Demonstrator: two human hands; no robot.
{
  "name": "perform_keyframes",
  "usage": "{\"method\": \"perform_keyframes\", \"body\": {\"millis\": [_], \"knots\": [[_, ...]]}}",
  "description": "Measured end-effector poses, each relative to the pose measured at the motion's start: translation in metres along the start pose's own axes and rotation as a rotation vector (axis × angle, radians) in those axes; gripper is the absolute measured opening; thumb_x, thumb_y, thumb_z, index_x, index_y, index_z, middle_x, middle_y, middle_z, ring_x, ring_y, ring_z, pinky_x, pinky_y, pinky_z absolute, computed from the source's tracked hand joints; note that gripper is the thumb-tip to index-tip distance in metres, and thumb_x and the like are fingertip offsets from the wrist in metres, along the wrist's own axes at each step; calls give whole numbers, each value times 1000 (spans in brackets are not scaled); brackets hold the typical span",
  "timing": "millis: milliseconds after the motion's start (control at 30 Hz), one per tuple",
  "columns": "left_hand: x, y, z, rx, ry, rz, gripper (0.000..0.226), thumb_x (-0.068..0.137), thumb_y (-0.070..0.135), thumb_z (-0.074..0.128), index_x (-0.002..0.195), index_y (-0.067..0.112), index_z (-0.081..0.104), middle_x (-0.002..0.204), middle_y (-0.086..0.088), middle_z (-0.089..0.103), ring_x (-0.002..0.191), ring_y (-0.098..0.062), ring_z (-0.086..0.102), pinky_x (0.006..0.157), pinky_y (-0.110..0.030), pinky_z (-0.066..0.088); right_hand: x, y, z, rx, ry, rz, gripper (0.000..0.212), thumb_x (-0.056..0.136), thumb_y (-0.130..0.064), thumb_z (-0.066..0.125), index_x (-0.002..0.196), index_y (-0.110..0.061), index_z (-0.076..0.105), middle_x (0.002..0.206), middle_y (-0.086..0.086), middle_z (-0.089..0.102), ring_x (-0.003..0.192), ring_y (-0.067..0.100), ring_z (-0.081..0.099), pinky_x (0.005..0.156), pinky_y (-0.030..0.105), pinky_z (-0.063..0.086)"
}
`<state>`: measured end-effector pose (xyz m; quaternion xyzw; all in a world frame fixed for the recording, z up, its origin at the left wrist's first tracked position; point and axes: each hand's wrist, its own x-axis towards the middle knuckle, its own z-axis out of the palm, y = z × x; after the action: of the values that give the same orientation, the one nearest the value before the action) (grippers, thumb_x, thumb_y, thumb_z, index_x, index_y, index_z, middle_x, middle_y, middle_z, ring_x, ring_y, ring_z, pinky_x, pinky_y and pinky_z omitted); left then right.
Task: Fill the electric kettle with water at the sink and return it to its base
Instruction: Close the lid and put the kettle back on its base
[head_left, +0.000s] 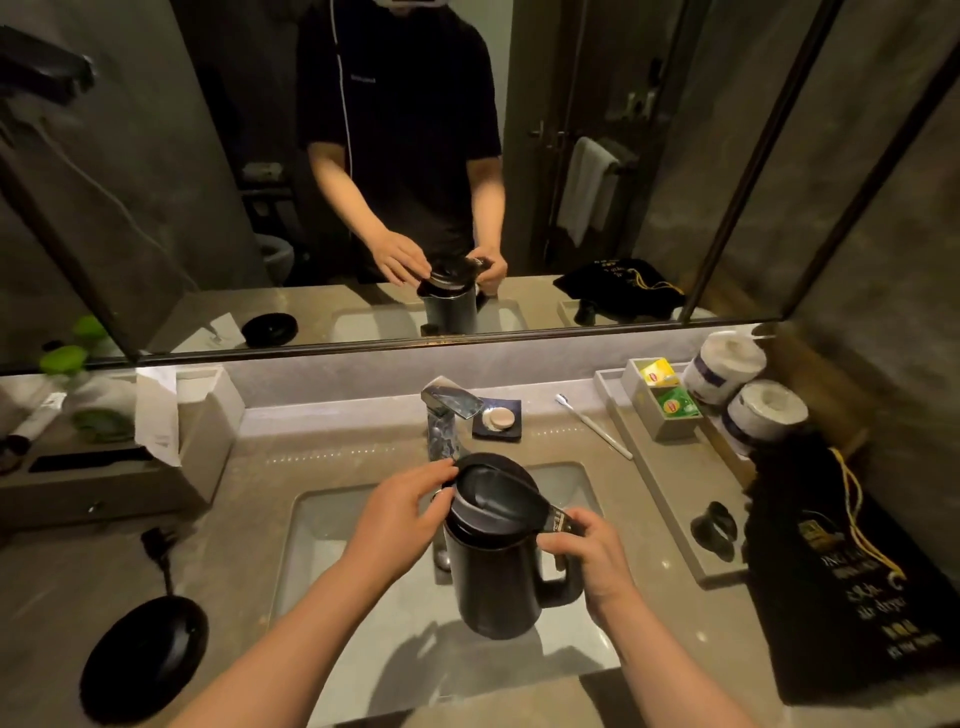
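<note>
A black electric kettle (493, 561) is held upright over the sink basin (332, 525), just in front of the chrome faucet (447, 415). My right hand (592, 556) grips its handle on the right side. Fingers of my left hand (400, 514) rest on the rim of the lid (493, 491), which sits tilted on the kettle's top. The round black kettle base (145, 657) lies on the counter at the lower left, with its cord and plug (156, 543) behind it. No water runs from the faucet.
A tissue box (171, 415) stands at the back left. Behind the faucet sits a soap dish (497, 418). At the right lie a toothbrush (592, 423), a tray (670, 499) with tea bags, toilet rolls (748, 395) and a black drawstring bag (841, 571). A mirror covers the wall.
</note>
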<state>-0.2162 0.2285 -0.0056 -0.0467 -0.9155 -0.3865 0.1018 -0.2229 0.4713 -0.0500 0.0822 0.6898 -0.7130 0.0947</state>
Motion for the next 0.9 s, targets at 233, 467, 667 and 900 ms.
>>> {"method": "perform_keyframes", "body": {"millis": [233,467,667,900], "knots": [[-24,0,-3,-27,-4,-2,34,94,28,56,127,28,60,131,12,57,119,-1,48,99,-15,32,-17,-12,3,30,-16,-77,43,46,-28,83,74,-3,62,59,4,56,53,13,53,51,28,44],[-37,-4,-15,-41,-16,-15,35,96,26,53,130,26,57,135,12,53,127,-7,45,106,-28,33,-25,-20,17,40,-35,-105,45,44,-28,81,74,-1,61,56,3,54,51,14,50,48,26,43],[-52,-4,-23,-267,71,-134,37,95,28,54,132,32,53,138,19,45,127,1,41,101,-17,32,-26,-27,34,43,-95,-128,40,47,-28,82,72,-4,60,59,6,54,54,18,48,50,28,42],[-63,-4,-52,-809,191,-483,20,93,35,56,97,24,71,94,5,71,98,-20,62,90,-37,46,-20,-38,74,71,-218,-168,28,51,-26,82,71,-15,67,62,1,57,56,15,50,49,24,44]]}}
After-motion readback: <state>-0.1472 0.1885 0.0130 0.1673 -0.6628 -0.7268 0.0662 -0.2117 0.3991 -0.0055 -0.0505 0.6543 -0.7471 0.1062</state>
